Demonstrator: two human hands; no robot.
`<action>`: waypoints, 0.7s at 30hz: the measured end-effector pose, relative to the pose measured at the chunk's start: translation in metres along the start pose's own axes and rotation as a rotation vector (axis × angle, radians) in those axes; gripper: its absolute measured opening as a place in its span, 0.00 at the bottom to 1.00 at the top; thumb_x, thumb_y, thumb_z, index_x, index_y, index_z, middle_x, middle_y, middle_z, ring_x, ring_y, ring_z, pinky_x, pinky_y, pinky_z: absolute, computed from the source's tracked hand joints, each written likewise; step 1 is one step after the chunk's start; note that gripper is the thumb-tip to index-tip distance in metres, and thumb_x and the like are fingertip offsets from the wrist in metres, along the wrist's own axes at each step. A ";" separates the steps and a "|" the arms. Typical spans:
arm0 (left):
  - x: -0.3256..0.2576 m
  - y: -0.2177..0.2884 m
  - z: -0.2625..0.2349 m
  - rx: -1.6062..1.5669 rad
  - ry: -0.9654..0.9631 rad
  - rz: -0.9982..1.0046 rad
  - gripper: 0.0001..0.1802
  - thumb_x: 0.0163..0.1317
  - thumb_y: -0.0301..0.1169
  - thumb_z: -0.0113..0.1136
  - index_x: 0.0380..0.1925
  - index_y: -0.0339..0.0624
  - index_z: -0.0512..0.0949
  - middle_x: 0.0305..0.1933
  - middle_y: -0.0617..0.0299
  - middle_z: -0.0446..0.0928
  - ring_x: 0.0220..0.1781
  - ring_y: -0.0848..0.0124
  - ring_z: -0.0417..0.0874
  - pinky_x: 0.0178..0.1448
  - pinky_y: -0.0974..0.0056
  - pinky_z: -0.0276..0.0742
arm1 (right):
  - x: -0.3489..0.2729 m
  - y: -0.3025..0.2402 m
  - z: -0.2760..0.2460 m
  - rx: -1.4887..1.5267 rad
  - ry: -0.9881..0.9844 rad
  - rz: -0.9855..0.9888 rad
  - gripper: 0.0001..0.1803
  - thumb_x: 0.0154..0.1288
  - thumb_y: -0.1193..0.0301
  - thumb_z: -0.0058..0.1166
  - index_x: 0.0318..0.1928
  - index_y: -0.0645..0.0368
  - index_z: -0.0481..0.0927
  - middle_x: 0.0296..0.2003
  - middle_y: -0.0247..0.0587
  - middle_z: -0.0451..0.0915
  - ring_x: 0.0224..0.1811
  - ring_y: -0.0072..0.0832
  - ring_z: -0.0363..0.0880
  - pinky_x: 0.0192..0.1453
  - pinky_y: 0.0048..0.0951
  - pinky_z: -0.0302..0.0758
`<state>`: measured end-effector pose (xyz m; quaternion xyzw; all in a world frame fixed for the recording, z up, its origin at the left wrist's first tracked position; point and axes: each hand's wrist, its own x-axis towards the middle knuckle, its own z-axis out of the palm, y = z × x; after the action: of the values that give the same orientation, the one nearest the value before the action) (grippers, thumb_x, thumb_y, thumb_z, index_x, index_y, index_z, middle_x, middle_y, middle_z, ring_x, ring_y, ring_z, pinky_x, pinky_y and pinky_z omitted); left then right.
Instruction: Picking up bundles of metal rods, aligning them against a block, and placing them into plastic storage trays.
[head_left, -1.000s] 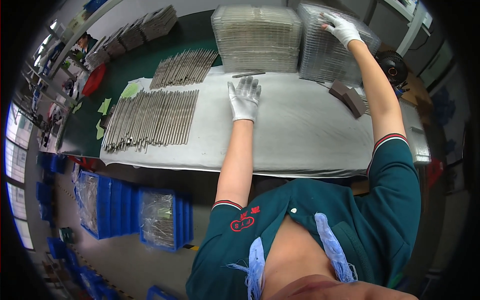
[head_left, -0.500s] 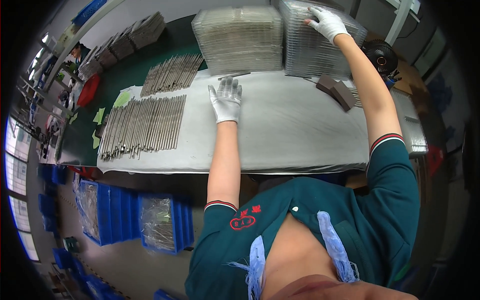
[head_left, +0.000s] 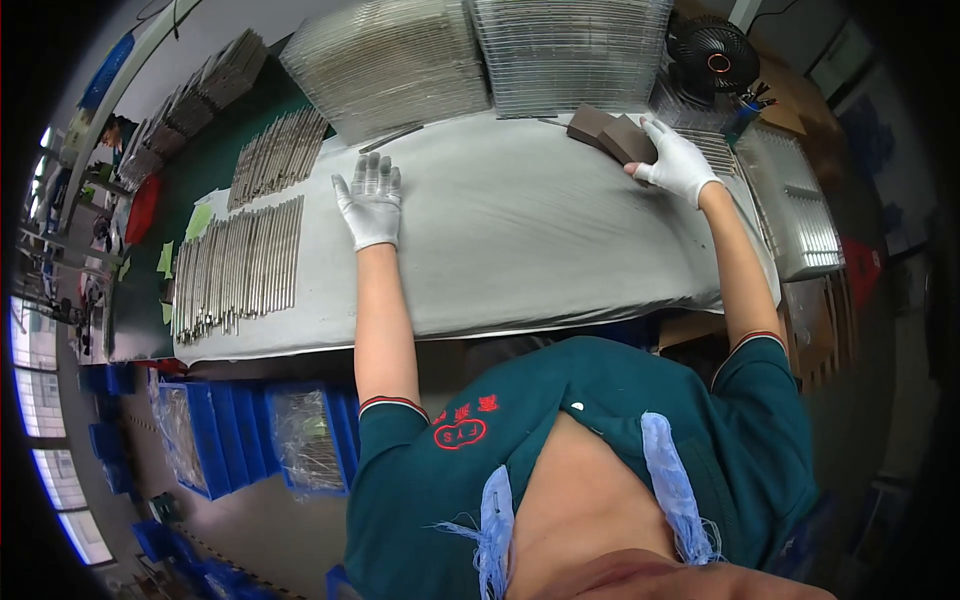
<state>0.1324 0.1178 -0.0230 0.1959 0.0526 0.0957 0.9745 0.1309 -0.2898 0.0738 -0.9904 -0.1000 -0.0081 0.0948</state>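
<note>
My left hand [head_left: 370, 205], in a white glove with greyed fingers, lies palm up on the pale cloth [head_left: 500, 220] with its fingers stretched out and nothing in it. At the right, my gloved right hand [head_left: 680, 168] has its thumb and fingers around the end of a dark brown block [head_left: 628, 142]. A second brown block [head_left: 588, 122] leans against that one on its left. Left of my left hand lies a row of thin metal rods [head_left: 245, 265], with another row of rods [head_left: 275, 155] behind it. A single dark rod [head_left: 392, 138] lies beyond my left fingertips.
Two tall stacks of clear plastic trays, a left stack [head_left: 385, 70] and a right stack [head_left: 570, 55], line the back. A black fan [head_left: 715, 58] stands at the back right, with more clear trays [head_left: 795, 200] nearer. Blue crates [head_left: 225, 430] sit below the table's left side.
My right hand has come down from the top of the right tray stack to the brown block. My left hand remains palm up on the cloth. The whole view has shifted.
</note>
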 end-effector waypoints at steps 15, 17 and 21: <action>-0.003 -0.003 0.001 -0.026 0.026 -0.020 0.27 0.57 0.52 0.47 0.43 0.39 0.68 0.47 0.55 0.71 0.50 0.60 0.70 0.52 0.52 0.70 | 0.056 -0.026 0.018 -0.219 -0.108 0.019 0.50 0.45 0.56 0.57 0.65 0.50 0.43 0.46 0.52 0.71 0.50 0.42 0.70 0.59 0.40 0.60; -0.002 -0.002 0.002 -0.006 0.033 -0.023 0.27 0.57 0.52 0.47 0.43 0.39 0.68 0.47 0.55 0.70 0.51 0.60 0.70 0.53 0.52 0.69 | 0.062 -0.024 0.017 -0.140 -0.135 0.062 0.49 0.44 0.60 0.57 0.65 0.50 0.44 0.44 0.51 0.72 0.47 0.42 0.71 0.53 0.37 0.67; 0.002 -0.002 0.003 0.008 0.015 -0.033 0.27 0.58 0.52 0.46 0.43 0.39 0.68 0.48 0.55 0.70 0.51 0.60 0.70 0.54 0.53 0.68 | 0.067 -0.022 0.020 -0.123 -0.171 0.047 0.47 0.42 0.63 0.57 0.64 0.50 0.48 0.43 0.50 0.71 0.45 0.41 0.72 0.48 0.34 0.70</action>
<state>0.1354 0.1149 -0.0212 0.1984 0.0636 0.0808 0.9747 0.1925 -0.2512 0.0604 -0.9935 -0.0838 0.0725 0.0250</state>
